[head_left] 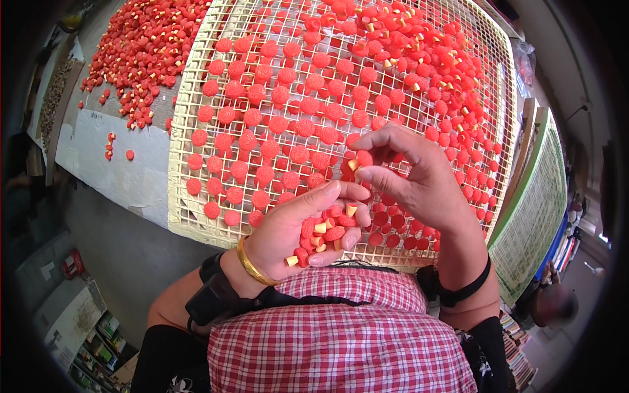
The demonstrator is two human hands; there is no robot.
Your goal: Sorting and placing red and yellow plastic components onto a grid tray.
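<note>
My left hand [282, 226] is cupped palm up over the near part of a cream wire grid rack [178, 164]. In its palm lie several small red mushroom-shaped pieces [334, 232] with pale yellow stems, the fingers curled round them. Just above its fingertips, my right hand [422, 180] pinches a single red mushroom-shaped piece [365, 158] between thumb and forefinger, its yellow stem pointing left. Rows of rounded red caps [304, 127] sit spaced out on the grid at the left and middle, tops up. More of them show beneath the mesh.
A dense heap of red pieces [436, 46] covers the rack's far right. Another large pile [147, 46] lies on the pale tabletop [98, 150] at the far left. A green-edged mesh rack [531, 216] leans at the right. Shelves [98, 347] stand low at the left.
</note>
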